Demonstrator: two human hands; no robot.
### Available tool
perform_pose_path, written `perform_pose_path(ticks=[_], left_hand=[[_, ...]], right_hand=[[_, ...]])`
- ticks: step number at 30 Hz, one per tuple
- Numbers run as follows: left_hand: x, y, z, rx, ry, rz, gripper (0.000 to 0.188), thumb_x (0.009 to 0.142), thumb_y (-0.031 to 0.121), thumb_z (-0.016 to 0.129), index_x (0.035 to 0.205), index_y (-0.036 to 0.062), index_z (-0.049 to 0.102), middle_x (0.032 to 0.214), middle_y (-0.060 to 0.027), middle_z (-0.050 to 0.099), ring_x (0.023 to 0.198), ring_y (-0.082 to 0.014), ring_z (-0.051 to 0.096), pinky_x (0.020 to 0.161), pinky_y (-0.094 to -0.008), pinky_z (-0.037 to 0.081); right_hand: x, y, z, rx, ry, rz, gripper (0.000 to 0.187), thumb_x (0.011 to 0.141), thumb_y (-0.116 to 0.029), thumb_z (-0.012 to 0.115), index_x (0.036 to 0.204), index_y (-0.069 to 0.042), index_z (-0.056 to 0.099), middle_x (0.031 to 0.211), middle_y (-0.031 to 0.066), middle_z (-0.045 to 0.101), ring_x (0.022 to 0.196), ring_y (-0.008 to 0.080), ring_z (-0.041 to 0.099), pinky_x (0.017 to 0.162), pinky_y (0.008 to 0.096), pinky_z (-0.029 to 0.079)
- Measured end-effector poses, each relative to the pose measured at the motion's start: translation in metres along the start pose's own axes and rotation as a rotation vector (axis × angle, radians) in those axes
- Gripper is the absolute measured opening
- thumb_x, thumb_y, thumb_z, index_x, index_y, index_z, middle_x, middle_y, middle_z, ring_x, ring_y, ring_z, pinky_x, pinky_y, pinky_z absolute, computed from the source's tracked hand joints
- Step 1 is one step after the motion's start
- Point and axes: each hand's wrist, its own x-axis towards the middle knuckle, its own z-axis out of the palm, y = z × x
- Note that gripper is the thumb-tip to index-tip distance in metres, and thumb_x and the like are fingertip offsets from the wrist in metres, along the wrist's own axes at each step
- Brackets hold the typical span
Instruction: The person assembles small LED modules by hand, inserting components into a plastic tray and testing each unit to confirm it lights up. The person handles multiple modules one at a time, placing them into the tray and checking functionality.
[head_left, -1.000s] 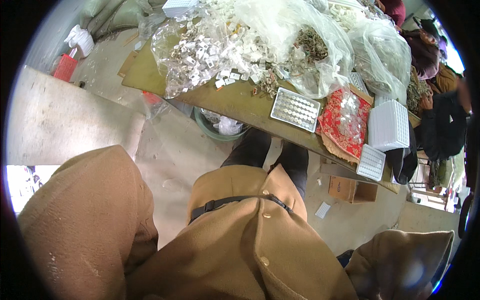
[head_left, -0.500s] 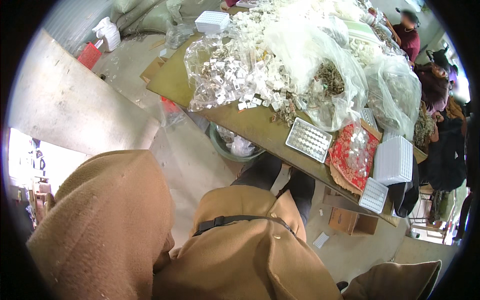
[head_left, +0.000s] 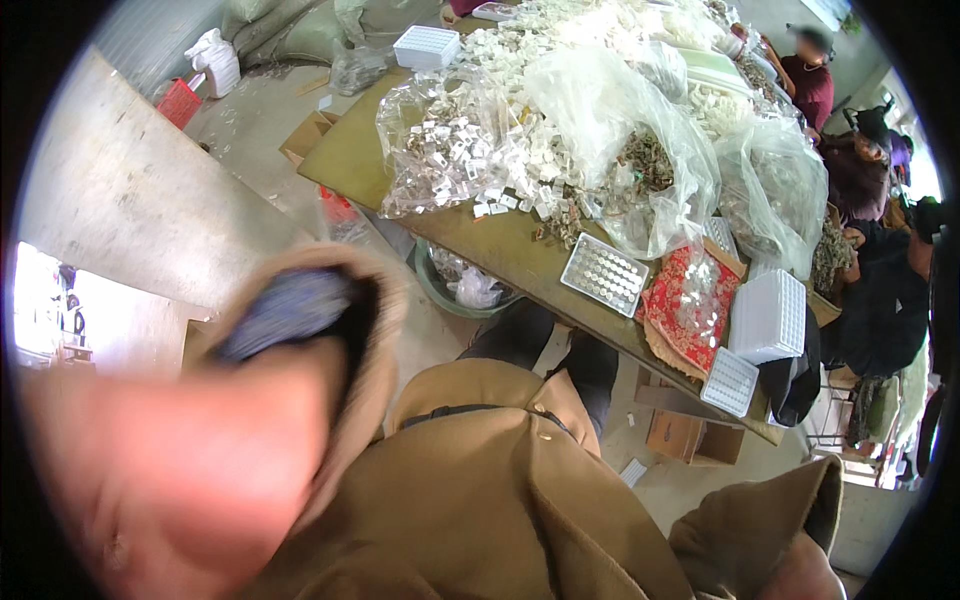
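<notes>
My left hand (head_left: 190, 460) is raised very close at the lower left, smeared by motion. Its fingers cannot be made out, and nothing held shows. A brown coat sleeve (head_left: 385, 330) with a dark patterned lining opens around that wrist. At the lower right, a small part of my right hand (head_left: 808, 575) comes out of the other brown sleeve (head_left: 750, 525); its fingers are out of sight. Both hands are away from the table. On the table edge ahead lie a white tray of small round pieces (head_left: 605, 272) and a red patterned cloth (head_left: 690, 300) under clear plastic.
The table (head_left: 345, 165) bears a heap of small white parts (head_left: 450, 145) and clear plastic bags (head_left: 770, 190). Stacked white trays (head_left: 768, 315) stand at its right end. Below are a green basin (head_left: 450, 293) and a cardboard box (head_left: 690, 438). Other people (head_left: 808, 80) sit at the far right.
My left hand has swung up into view where only its sleeve showed before. Part of my right hand now shows at its cuff. The table has shifted slightly left in the picture.
</notes>
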Motion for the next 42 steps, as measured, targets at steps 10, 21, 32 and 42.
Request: perform_pose_path(ticks=[10,21,32,42], left_hand=[[-0.283,-0.16,-0.043,0.664,-0.249,-1.345,0.021,0.086,0.01,0.067,0.105,0.0004,0.067,0.092,-0.01,0.068,0.082,-0.0139,0.065,0.072,-0.0273,0.052],[-0.326,-0.197,-0.055,0.737,-0.395,-1.357,0.017,0.08,0.016,0.073,0.085,0.0043,0.062,0.082,-0.0076,0.062,0.069,-0.0192,0.062,0.061,-0.0327,0.05],[-0.287,-0.186,-0.07,-0.147,0.57,-2.165,0.026,0.093,0.032,0.063,0.09,0.0063,0.063,0.075,-0.0003,0.064,0.056,-0.0028,0.054,0.046,-0.0164,0.042],[-0.292,-0.182,-0.074,0.264,0.055,-1.89,0.018,0.089,0.018,0.063,0.098,0.0024,0.059,0.081,-0.0054,0.066,0.065,-0.0123,0.064,0.049,-0.0227,0.046]], right_hand=[[-0.128,-0.009,0.01,-0.336,0.026,0.669,0.02,0.093,0.0,0.05,0.108,0.006,0.061,0.1,0.0114,0.064,0.073,0.0154,0.061,0.068,0.0248,0.052],[-0.25,0.006,0.047,-0.104,-0.145,1.642,0.019,0.092,0.003,0.051,0.105,0.001,0.064,0.092,0.0081,0.064,0.065,0.0093,0.058,0.062,0.0242,0.052],[-0.258,0.042,0.089,-0.007,-0.25,1.747,0.019,0.093,-0.004,0.054,0.107,0.0,0.065,0.088,0.0042,0.068,0.063,0.0073,0.058,0.06,0.0225,0.048],[-0.263,0.114,0.094,-0.333,-0.513,1.593,0.023,0.091,-0.015,0.058,0.108,0.0,0.065,0.079,0.0108,0.069,0.061,0.0145,0.066,0.059,0.0275,0.051]])
